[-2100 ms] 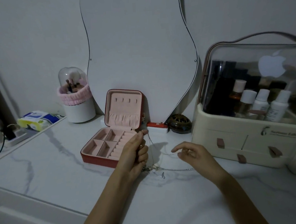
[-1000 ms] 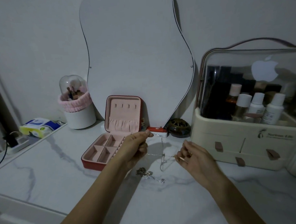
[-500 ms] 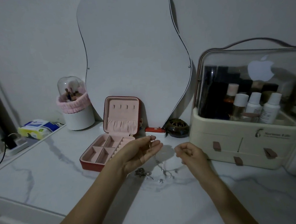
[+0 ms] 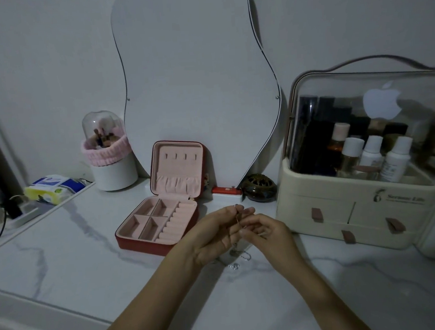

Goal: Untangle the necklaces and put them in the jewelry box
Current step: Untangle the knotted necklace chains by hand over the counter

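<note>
Bare marble table lies left of the open jewelry box (lid upright), while left hand and right hand pinch a necklace just beside it.

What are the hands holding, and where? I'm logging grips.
Both hands hold a necklace chain: left hand pinches its upper part, right hand pinches it just below. The rest hangs to the counter.

The box is red outside with a pale pink lining, and the bench is white with grey marble veins. A pink band wraps a white pot, and the cream organiser has brownish-pink tabs.
</note>
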